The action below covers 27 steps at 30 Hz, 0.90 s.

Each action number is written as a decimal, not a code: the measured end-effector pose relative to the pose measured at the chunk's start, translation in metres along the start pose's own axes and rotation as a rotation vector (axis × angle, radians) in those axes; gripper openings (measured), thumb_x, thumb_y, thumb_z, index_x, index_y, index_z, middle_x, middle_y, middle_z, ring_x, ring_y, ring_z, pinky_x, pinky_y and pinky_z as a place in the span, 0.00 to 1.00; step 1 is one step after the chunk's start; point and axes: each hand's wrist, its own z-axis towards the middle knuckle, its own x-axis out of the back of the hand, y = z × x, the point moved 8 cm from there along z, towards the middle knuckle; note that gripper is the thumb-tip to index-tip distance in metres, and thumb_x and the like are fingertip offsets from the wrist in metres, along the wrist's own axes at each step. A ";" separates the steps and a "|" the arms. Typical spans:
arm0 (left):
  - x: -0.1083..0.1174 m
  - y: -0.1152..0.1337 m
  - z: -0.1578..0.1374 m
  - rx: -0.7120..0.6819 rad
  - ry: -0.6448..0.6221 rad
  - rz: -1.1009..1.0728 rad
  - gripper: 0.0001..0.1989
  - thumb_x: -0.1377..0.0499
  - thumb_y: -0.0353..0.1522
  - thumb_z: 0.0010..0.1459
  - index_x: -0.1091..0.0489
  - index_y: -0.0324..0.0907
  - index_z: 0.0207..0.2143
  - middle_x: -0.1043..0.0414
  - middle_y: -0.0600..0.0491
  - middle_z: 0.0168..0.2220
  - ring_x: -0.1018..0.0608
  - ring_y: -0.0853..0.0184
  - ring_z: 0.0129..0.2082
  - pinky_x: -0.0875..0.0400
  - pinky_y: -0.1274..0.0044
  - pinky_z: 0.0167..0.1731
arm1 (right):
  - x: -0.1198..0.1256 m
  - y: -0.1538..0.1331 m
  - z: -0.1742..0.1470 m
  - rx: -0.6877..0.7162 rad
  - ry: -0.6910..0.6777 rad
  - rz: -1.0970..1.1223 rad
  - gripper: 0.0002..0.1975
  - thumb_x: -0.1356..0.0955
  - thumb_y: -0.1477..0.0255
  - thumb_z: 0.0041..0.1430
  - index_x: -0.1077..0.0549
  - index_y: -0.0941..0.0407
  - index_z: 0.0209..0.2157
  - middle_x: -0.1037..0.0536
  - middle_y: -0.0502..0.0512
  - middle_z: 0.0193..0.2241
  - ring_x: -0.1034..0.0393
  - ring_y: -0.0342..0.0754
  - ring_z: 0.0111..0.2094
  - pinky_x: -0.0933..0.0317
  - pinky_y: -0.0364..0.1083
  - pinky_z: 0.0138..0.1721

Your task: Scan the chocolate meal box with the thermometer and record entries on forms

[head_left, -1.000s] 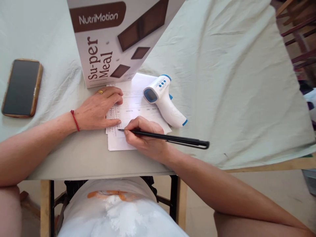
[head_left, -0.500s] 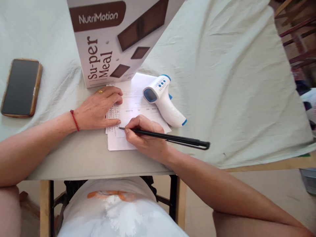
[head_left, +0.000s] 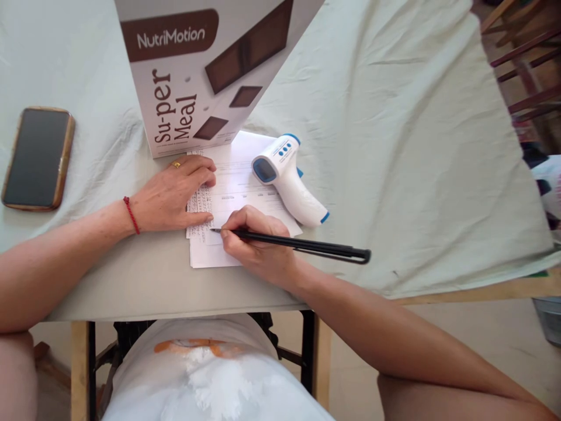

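Observation:
My right hand (head_left: 258, 242) is closed around a black pen (head_left: 315, 244), its tip on or just above the paper. Under both hands lies a small stack of white sheets (head_left: 214, 256), with printed lines and dense handwriting along the left side. My left hand (head_left: 177, 193) rests flat on the left edge of the sheets, thumb apart from the fingers; it wears a ring and a red string bracelet (head_left: 131, 214). A white and blue infrared thermometer (head_left: 287, 181) lies on the right part of the sheets, close to my right hand.
A tall NutriMotion box (head_left: 175, 88) stands just beyond the papers. At the far left lies a phone (head_left: 38, 158) in a brown-edged case. A pale cloth (head_left: 394, 146) covers the table. Wooden chair parts (head_left: 534, 88) show at the upper right, and a grey bin (head_left: 547, 318) at the right.
The view has shifted very slightly. The pen and both hands hold nearly the same places on the paper.

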 end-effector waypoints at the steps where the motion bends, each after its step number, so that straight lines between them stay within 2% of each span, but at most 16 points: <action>1: 0.000 0.000 0.000 0.002 -0.003 0.003 0.17 0.37 0.36 0.56 0.34 0.39 0.46 0.32 0.38 0.57 0.29 0.49 0.59 0.32 0.59 0.56 | 0.001 0.001 0.000 -0.003 0.012 -0.001 0.05 0.35 0.77 0.51 0.34 0.53 0.25 0.32 0.44 0.18 0.42 0.39 0.19 0.48 0.42 0.22; 4: 0.000 0.000 0.000 0.020 -0.012 0.007 0.18 0.35 0.37 0.55 0.34 0.39 0.45 0.32 0.37 0.57 0.29 0.48 0.59 0.32 0.59 0.56 | 0.004 0.003 0.000 -0.018 0.045 0.000 0.05 0.35 0.76 0.51 0.34 0.53 0.25 0.32 0.45 0.18 0.41 0.40 0.19 0.48 0.42 0.22; 9: 0.000 0.000 0.000 0.021 -0.008 -0.006 0.18 0.36 0.36 0.55 0.34 0.40 0.45 0.32 0.38 0.57 0.29 0.49 0.58 0.32 0.59 0.56 | 0.003 0.004 0.000 -0.038 0.023 -0.019 0.05 0.35 0.76 0.51 0.34 0.52 0.26 0.31 0.46 0.18 0.40 0.41 0.20 0.46 0.43 0.22; 27: 0.000 -0.002 0.000 0.029 -0.007 -0.008 0.18 0.35 0.37 0.55 0.34 0.40 0.45 0.32 0.39 0.57 0.29 0.50 0.59 0.33 0.61 0.57 | 0.002 0.000 0.001 0.000 0.011 -0.055 0.05 0.35 0.77 0.51 0.34 0.53 0.24 0.32 0.44 0.17 0.43 0.39 0.19 0.49 0.42 0.22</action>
